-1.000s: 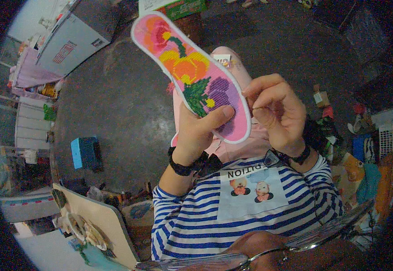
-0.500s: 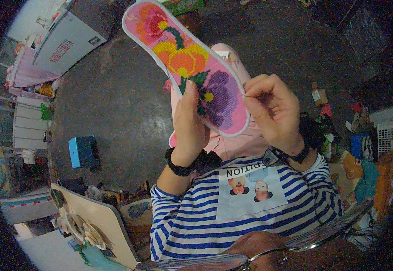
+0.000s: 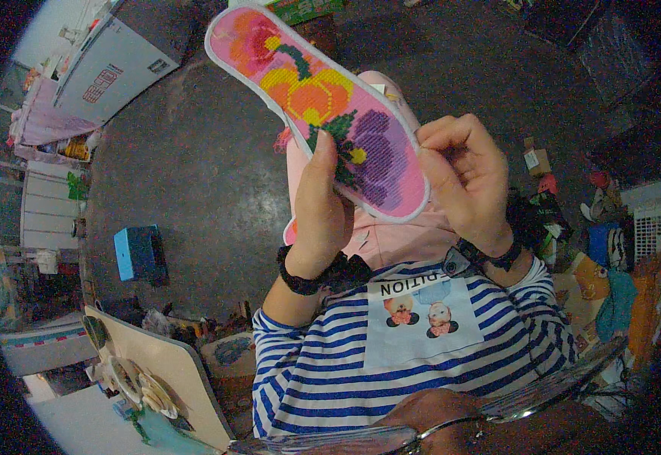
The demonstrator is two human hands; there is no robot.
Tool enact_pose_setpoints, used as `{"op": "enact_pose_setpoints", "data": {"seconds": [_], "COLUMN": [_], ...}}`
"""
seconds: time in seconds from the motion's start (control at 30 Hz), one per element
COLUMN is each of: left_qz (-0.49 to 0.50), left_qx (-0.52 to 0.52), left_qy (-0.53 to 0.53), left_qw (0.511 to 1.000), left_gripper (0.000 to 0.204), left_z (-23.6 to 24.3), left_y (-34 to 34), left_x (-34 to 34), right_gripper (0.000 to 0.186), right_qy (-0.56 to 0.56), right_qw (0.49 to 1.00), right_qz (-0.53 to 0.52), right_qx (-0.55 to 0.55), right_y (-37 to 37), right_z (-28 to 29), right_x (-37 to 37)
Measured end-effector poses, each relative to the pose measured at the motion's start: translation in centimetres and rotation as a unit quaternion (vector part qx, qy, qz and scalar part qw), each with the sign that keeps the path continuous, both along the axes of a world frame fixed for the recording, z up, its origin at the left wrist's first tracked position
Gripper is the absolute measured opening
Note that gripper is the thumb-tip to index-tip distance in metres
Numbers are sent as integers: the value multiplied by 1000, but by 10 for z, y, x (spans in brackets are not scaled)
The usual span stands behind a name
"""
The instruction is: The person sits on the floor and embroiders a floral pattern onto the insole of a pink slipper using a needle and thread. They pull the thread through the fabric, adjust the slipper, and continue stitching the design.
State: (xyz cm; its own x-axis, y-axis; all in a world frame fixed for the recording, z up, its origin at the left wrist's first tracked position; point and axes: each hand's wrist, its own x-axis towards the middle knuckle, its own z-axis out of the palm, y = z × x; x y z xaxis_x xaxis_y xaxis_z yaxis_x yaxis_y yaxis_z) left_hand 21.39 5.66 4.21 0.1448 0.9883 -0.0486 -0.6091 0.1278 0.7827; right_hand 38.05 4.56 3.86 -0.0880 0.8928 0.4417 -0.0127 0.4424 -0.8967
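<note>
A cross-stitched insole [image 3: 382, 155], pink with a white border and orange, yellow and purple flowers, is held up above my lap. My left hand [image 3: 317, 220] grips it from the near side, the thumb lying over the stitched face by the green leaves and the fingers hidden underneath. At the wide end's right edge, my right hand [image 3: 463, 171] is closed in a pinch, thumb and forefinger together against the border. Whatever sits between those fingertips is too small to make out. Pink fabric [image 3: 399, 236] covers my lap below the insole.
On the dark floor to the left stands a blue stool [image 3: 136, 253]. A tan board-like tabletop [image 3: 194, 379] with dishes on it is at lower left. At upper left is a white cabinet [image 3: 118, 72]. A small cardboard box [image 3: 537, 161] and clutter lie at right.
The insole's wide end has shifted slightly right and up. My right hand has moved a little the same way, still pinched at the edge. My left hand keeps its hold.
</note>
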Motion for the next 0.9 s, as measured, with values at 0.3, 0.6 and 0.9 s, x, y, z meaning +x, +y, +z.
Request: {"op": "enact_pose_setpoints", "data": {"seconds": [0.3, 0.6, 0.9], "left_qz": [-76, -67, -39], "left_qx": [5, 39, 41], "left_qy": [71, 77, 100], "left_qw": [995, 994, 993], "left_gripper": [39, 33, 29], "left_z": [9, 29, 21], "left_y": [-11, -24, -13], "left_x": [-23, -36, -21], "right_gripper": [13, 14, 14], "right_qy": [54, 62, 65], "right_qw": [999, 998, 997], "right_qz": [-9, -9, -8], "right_qx": [-4, -4, -27], "right_y": [-5, -16, -3], "right_z": [11, 30, 24], "right_x": [-1, -9, 2]}}
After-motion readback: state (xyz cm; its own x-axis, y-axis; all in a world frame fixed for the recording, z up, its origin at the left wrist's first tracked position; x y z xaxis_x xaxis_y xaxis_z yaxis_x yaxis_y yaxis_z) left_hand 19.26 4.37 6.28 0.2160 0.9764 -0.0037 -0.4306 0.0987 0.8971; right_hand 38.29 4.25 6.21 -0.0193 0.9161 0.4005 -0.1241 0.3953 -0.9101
